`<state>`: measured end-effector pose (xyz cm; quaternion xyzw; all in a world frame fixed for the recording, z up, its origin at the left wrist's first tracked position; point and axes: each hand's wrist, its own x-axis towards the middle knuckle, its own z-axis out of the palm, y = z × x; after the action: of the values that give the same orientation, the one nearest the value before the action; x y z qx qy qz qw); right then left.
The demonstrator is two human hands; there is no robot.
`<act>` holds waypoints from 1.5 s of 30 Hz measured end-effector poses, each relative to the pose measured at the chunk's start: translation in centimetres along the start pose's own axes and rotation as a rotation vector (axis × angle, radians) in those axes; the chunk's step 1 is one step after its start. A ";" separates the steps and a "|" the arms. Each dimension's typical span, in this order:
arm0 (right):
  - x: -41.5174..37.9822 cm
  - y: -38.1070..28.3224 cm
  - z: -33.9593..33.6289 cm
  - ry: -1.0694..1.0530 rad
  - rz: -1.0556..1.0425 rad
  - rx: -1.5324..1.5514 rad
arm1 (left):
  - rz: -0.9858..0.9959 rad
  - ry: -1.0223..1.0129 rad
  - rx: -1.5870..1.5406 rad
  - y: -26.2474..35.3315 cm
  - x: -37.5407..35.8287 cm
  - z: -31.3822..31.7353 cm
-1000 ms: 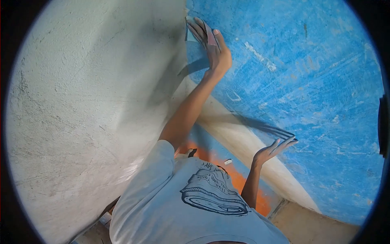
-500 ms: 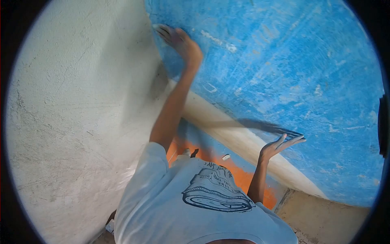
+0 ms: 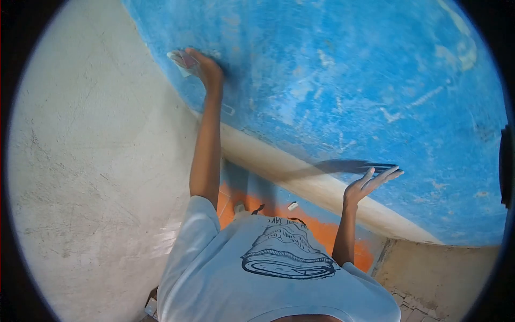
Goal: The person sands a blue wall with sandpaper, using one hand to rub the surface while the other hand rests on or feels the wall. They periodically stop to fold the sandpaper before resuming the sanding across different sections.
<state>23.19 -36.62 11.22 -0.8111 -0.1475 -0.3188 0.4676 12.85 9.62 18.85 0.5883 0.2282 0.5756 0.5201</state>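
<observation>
Well, the left hand (image 3: pixel 205 67) holds a pink and pale sheet (image 3: pixel 187 60) on the blue wall (image 3: pixel 300 80), and the open right hand (image 3: pixel 366 187) touches it with its fingertips.

Thin sheet (image 3: pixel 188 60): pinkish part wrapped over my left hand (image 3: pixel 204 70), pale part sticking out by the fingers, held at the blue wall (image 3: pixel 300 70), near its edge with the pale wall (image 3: pixel 91 139). Blue wall: worn, pale scratches and patchy light spots, cream band (image 3: pixel 284 166) along its lower edge. My right hand (image 3: pixel 366 188) has its fingertips at it, lower right.
</observation>
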 end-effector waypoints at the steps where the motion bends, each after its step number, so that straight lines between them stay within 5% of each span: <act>1: 0.4 0.9 -0.7 0.007 0.005 0.012 | 0.088 0.112 0.101 -0.6 -1.9 2.9; 3: 0.5 2.4 -1.5 0.020 0.020 0.039 | 0.230 0.161 0.250 0.1 -9.8 9.3; 4: 0.6 2.6 -1.7 0.022 0.012 0.046 | 0.039 0.092 0.171 1.4 -15.4 12.6; 6: 0.8 3.0 -2.3 0.022 0.005 0.050 | 0.304 -0.171 0.393 1.9 -27.0 17.0; 10: 2.4 4.5 -4.9 0.016 -0.026 0.085 | 0.175 -0.229 0.555 3.6 -27.0 18.2; 13: 3.5 6.5 -7.3 0.025 -0.013 0.104 | 0.432 0.136 0.333 1.5 -14.1 14.5; 15: 3.8 8.1 -8.8 0.017 0.009 0.094 | -0.017 0.094 0.066 9.2 -12.6 13.2; 18: 4.0 9.4 -10.0 -0.033 -0.006 0.117 | 0.407 0.209 0.395 4.6 -14.9 16.7; 21: 3.9 10.8 -10.2 -0.061 0.001 0.126 | 0.353 -0.010 0.368 5.2 -28.2 23.7; 25: 4.1 11.5 -11.0 -0.116 -0.025 0.097 | 0.212 -0.261 0.541 7.8 -35.1 25.1; 29: 4.8 12.7 -13.5 -0.112 -0.023 0.131 | 0.613 0.106 0.588 4.7 -17.8 19.2; 31: 5.3 12.6 -14.1 -0.068 -0.008 0.149 | -0.148 0.036 0.010 16.5 -16.7 18.6; 34: 5.5 11.0 -12.5 0.037 -0.041 0.226 | 0.888 0.179 0.689 4.2 -14.3 19.0; 35: 5.5 10.0 -11.9 0.015 -0.069 0.250 | 0.657 0.121 0.435 7.8 -20.4 22.0; 37: 5.2 7.8 -11.0 -0.025 -0.117 0.292 | 0.477 -0.100 0.538 6.2 -30.6 25.1; 39: 5.0 6.1 -10.3 -0.065 -0.159 0.322 | 0.539 -0.407 0.685 5.2 -37.5 25.0; 42: 5.9 6.2 -10.3 -0.047 -0.162 0.331 | 0.639 -0.225 0.524 3.6 -31.4 22.8; 45: 5.2 6.8 -11.5 -0.034 -0.030 0.365 | 0.591 0.161 0.625 4.9 -16.2 18.1</act>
<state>26.42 -50.28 14.24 -0.7158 -0.2230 -0.2800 0.5996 24.04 -12.51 19.70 0.7107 0.2532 0.6470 0.1107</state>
